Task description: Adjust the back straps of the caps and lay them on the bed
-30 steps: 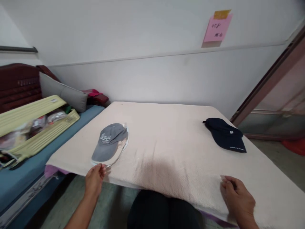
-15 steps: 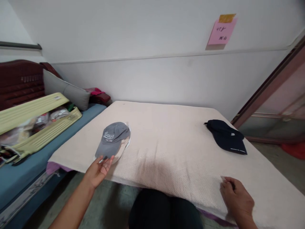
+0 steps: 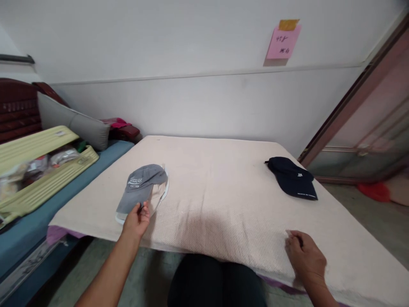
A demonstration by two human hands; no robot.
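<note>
A grey baseball cap (image 3: pixel 136 194) with white lettering lies at the left of the cloth-covered table, on top of a whitish cap (image 3: pixel 162 194) that shows along its right side and front. My left hand (image 3: pixel 137 217) is closed at the grey cap's brim, the thumb on its right edge and the fingers curled by it. On the right, a navy baseball cap (image 3: pixel 292 177) rests with its brim toward me. Nearer the front edge, my right hand (image 3: pixel 305 251) lies on the cloth, fingers curled in and nothing visible in them.
The pale cloth (image 3: pixel 217 170) covers the table, which stands against a white wall with a pink note (image 3: pixel 283 42). A blue bed (image 3: pixel 35 221) at the left holds a yellow slatted case (image 3: pixel 68 170) and a grey pillow (image 3: pixel 76 123). My knees (image 3: pixel 217 281) are at the front edge.
My left fingers have closed at the grey cap's brim, where they were looser before. The whole view has shifted slightly to the right. My right hand stays curled on the cloth.
</note>
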